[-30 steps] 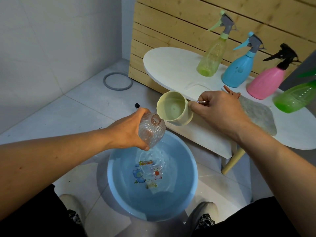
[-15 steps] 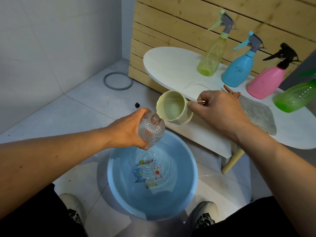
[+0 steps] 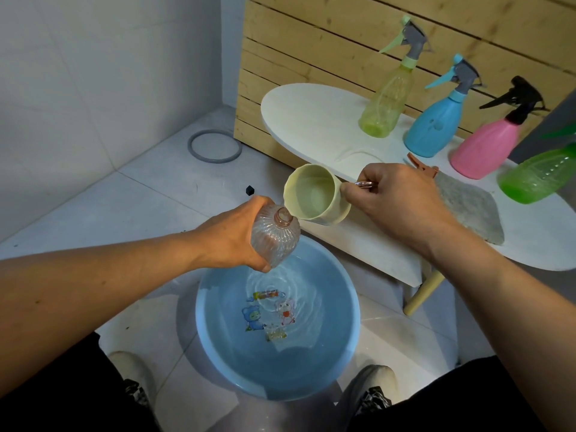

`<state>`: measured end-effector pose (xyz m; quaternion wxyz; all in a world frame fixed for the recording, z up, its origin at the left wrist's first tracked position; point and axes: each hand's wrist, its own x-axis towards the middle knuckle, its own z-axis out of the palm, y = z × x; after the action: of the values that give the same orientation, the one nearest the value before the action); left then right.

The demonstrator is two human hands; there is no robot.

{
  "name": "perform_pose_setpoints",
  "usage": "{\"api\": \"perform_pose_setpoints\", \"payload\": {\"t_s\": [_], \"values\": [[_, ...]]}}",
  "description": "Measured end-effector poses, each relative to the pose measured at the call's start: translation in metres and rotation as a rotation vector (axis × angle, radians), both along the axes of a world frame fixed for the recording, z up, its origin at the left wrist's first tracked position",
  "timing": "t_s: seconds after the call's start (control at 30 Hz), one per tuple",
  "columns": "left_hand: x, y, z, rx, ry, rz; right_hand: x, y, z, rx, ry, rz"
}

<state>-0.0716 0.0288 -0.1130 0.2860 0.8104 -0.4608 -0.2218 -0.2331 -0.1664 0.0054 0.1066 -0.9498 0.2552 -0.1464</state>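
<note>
White floor tiles meet a white wall in a corner, seen from above by a seated person. Nearest, two shoes (image 3: pixel 371 385) flank a blue basin (image 3: pixel 202 322) of water on the floor, with cartoon animals printed on its bottom.

Above the basin, the left hand (image 3: pixel 232 235) grips a clear ribbed bottle (image 3: pixel 276 241), capless and tilted, its mouth pointing up and right. The right hand (image 3: pixel 396 204) pinches the thin handle of a pale yellow cup (image 3: pixel 314 198). The cup's lower lip sits at the bottle's mouth, touching or very nearly so.

The cup has tipped slightly further than half a second ago. Fresh rings now spread on the basin water, which was calmer then. This suggests pouring into the bottle is under way, with some drips missing the neck. No stream is visible.

Beyond the hands, a white oval bench (image 3: pixel 311 113) carries a grey cloth (image 3: pixel 467 210) and four spray bottles (image 3: pixel 436 126). A wooden slat panel stands behind it.
</note>
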Motion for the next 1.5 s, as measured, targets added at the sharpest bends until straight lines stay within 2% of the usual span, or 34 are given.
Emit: {"api": "perform_pose_setpoints", "payload": {"t_s": [1.5], "values": [[-0.0011,-0.0005,-0.0018,-0.032,0.081,-0.009,-0.0020,0.0049,0.0014,-0.054,0.001,0.030]]}}
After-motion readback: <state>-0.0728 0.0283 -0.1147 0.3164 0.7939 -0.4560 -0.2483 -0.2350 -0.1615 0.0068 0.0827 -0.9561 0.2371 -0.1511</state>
